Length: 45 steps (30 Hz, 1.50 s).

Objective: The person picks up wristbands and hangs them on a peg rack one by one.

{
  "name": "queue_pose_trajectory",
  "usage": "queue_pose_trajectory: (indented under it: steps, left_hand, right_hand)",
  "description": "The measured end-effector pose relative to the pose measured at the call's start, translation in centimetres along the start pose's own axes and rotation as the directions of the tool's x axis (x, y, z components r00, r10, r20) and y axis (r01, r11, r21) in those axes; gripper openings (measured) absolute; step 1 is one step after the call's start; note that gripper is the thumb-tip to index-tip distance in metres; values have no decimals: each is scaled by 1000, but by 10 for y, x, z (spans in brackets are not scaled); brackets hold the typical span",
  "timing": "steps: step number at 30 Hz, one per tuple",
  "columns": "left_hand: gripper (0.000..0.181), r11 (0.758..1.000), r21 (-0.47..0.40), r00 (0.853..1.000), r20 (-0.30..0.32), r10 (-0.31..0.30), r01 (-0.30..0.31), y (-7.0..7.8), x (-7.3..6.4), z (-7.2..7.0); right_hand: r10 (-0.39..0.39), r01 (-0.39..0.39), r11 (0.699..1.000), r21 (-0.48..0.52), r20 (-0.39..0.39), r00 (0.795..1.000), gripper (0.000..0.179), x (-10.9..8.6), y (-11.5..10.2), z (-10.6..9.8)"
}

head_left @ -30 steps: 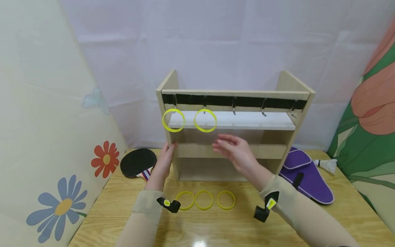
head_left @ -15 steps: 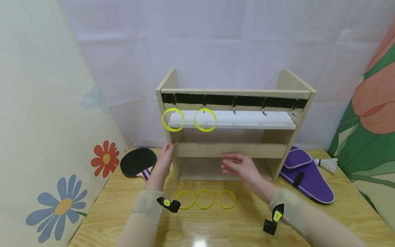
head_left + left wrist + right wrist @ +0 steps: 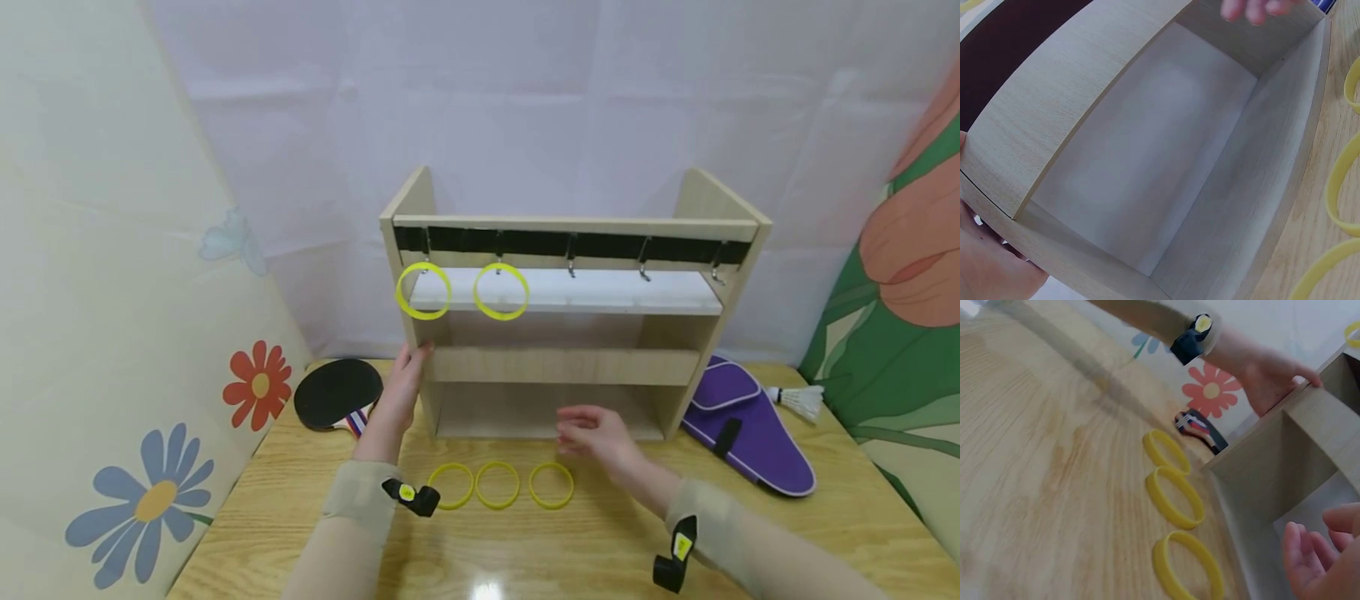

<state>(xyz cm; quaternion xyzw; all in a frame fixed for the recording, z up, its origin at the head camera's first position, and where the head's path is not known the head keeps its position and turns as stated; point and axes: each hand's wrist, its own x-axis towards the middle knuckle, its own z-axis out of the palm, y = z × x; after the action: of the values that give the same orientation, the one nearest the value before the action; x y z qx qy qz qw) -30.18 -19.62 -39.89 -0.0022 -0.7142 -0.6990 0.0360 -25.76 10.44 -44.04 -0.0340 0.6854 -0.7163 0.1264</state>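
My left hand (image 3: 401,387) grips the left side panel of a small wooden shelf (image 3: 570,367), thumb at its front edge. In the right wrist view that thumb lies over the panel edge. My right hand (image 3: 600,442), fingers loosely bent and holding nothing, hovers before the bottom compartment, just behind and right of the rightmost yellow ring (image 3: 551,507). Two more yellow rings lie left of it, the middle ring (image 3: 497,507) and the left ring (image 3: 452,507). Two yellow rings hang from the leftmost hooks, one ring (image 3: 425,317) beside the other ring (image 3: 502,317).
More metal hooks, such as the middle hook (image 3: 572,268), hang bare from the black strip (image 3: 607,247). A table tennis bat (image 3: 337,393) lies left of the shelf. To the right are a purple case (image 3: 765,450) and a shuttlecock (image 3: 798,402) on the wooden table (image 3: 570,558).
My right hand has come down from just below the second hanging ring to near the rings on the table, moving slightly right. My left hand has stayed on the side panel.
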Motion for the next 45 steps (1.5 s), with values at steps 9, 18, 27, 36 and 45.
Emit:
queue_pose_trajectory:
  steps: [9, 18, 27, 36, 45]
  left_hand:
    - [52, 1000, -10, 1000, 0, -4, 4, 0, 1, 0]
    - [52, 1000, -25, 1000, 2, -5, 5, 0, 3, 0]
    - [51, 1000, -20, 1000, 3, 5, -5, 0, 1, 0]
    - [53, 1000, -29, 1000, -6, 1, -1, -1, 0, 1]
    - [51, 1000, -14, 1000, -12, -6, 6, 0, 0, 1]
  right_hand:
    - [29, -28, 998, -60, 15, 999, 43, -4, 24, -10]
    - [86, -83, 983, -167, 10, 996, 39, -3, 41, -18]
    - [116, -106, 968, -226, 33, 993, 38, -4, 50, -20]
    - [93, -77, 952, -297, 41, 995, 36, -5, 56, -17]
    - [62, -39, 924, -379, 47, 997, 31, -5, 57, -15]
